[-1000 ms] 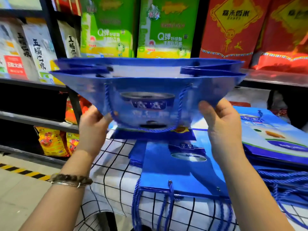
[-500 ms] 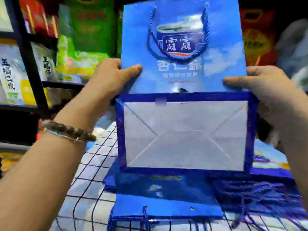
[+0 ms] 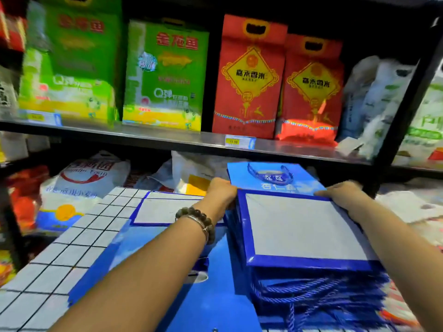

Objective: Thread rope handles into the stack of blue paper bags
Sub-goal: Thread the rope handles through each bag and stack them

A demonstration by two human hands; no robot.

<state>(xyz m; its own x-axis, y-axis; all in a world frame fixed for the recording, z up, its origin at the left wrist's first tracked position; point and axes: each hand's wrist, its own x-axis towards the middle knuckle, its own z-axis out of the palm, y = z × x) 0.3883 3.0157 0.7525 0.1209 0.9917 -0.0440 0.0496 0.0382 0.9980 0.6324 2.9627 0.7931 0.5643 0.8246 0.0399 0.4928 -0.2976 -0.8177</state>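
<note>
Left hand [image 3: 221,191] and right hand [image 3: 345,196] clamp the flat blue bag [image 3: 302,226] lying lengthwise, rope handle [image 3: 269,174] end farthest.

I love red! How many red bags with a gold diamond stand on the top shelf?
2. One tall red bag with a gold diamond stands beside the bright green bag; the second stands just right of it. More could hide behind them.

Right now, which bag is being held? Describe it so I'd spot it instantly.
Below the black shelf of green and red rice packs spreads a white, black-gridded tablecloth. On its right side, a flat blue paper bag tops a pile of blue bags, grey base panel upward. Unlike the similar bag leftward, it is gripped by the left hand and right hand.
</note>
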